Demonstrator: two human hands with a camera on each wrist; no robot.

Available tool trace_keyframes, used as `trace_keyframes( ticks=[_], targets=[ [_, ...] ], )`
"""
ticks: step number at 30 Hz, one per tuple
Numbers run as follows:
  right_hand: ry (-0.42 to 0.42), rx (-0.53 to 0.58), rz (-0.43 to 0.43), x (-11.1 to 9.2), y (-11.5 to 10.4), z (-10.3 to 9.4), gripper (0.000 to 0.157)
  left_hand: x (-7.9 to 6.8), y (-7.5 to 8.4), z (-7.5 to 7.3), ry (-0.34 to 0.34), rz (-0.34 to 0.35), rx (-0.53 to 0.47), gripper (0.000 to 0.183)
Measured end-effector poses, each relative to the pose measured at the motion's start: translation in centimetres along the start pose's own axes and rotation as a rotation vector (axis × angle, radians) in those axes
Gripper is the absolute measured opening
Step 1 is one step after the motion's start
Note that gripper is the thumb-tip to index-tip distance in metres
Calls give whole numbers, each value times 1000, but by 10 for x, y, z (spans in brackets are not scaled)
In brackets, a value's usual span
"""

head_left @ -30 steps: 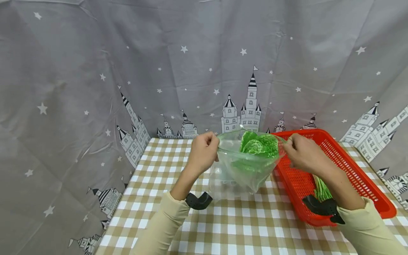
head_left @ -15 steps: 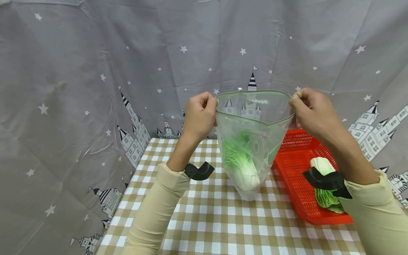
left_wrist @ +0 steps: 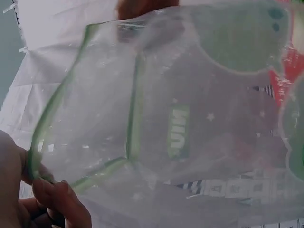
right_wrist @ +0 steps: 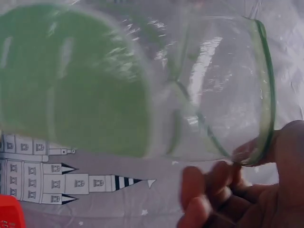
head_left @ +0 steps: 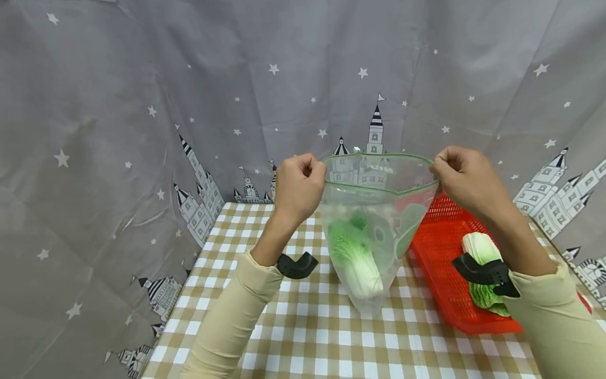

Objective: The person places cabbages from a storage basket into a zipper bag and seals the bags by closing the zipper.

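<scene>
A clear plastic bag (head_left: 350, 202) with a green-edged mouth hangs between my two hands, its mouth spread wide. At the bottom of the bag a Chinese cabbage (head_left: 362, 268) lies tilted, leaves up to the left and white stem down. My left hand (head_left: 299, 184) pinches the left corner of the rim; the left wrist view shows thumb and fingertips (left_wrist: 61, 194) on the green edge. With my right hand (head_left: 466, 173) I pinch the opposite corner, and the right wrist view shows the green rim (right_wrist: 268, 90) running into that grip.
A red plastic basket (head_left: 437, 284) stands at the right, holding another Chinese cabbage (head_left: 480, 250) partly hidden behind my right wrist. A brown-and-white checked cloth (head_left: 293, 326) covers the table. Behind it hangs a grey curtain (head_left: 284, 63) printed with stars and castles.
Both hands have lifted the bag and then lowered it slightly. The cabbage, near the bag's mouth a second ago, now sits at its bottom.
</scene>
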State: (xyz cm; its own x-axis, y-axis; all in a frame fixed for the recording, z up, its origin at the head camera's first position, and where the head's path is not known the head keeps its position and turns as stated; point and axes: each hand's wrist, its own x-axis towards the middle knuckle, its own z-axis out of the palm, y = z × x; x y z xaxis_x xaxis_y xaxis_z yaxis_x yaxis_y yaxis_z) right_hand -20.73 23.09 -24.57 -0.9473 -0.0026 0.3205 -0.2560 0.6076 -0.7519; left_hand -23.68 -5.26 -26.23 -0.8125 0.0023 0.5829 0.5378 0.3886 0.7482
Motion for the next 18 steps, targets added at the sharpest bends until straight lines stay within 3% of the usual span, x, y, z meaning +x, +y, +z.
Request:
trace_keyframes(
  ticks=[4, 11, 15, 18],
  targets=[
    [-26, 11, 3, 1, 14, 0, 23, -2, -6, 7, -13, 30, -5, 26],
    [-266, 37, 29, -9, 43, 2, 20, -3, -2, 19, 13, 104, 14, 22],
    [-382, 75, 109, -16, 58, 3, 22, -5, -4, 33, -58, 58, 89, 21],
    [-365, 54, 153, -19, 77, -1, 32, -4, -6, 48, -126, 23, 130, 20]
  ],
)
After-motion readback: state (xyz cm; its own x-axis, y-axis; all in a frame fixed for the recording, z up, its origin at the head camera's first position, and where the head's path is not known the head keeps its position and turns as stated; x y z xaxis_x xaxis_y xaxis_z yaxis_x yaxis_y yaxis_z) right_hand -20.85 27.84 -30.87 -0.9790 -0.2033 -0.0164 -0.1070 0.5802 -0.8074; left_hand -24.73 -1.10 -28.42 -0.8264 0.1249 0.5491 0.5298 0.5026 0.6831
